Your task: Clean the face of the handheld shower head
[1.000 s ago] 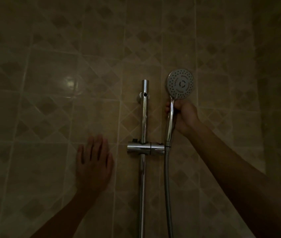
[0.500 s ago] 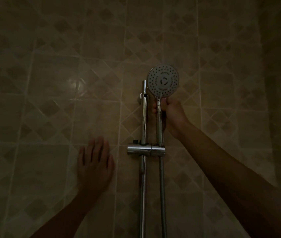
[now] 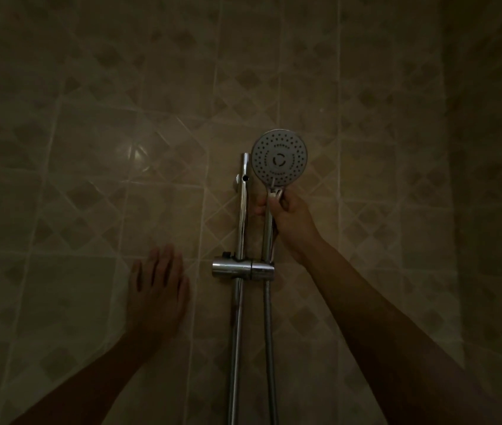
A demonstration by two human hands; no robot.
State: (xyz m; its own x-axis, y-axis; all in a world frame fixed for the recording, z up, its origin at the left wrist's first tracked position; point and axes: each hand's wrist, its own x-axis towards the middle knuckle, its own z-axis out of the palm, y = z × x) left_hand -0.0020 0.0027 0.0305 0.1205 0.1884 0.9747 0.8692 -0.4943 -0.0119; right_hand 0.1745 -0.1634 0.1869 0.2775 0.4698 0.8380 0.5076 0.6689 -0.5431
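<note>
Two bare forearms, sleeveless as far as visible, ending in an unadorned left hand (image 3: 157, 286) and right hand (image 3: 292, 222): no rings, watch or gloves.

The hose (image 3: 269, 348) and rail (image 3: 237, 332) run off the bottom edge — both arms too.

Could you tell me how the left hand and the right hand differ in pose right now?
The left hand lies flat with straight fingers on the tiled wall; the right hand curls round the shower head handle. The left hand sits lower, left of the slide rail; the right hand is higher, right of it. Both are bare.
</note>
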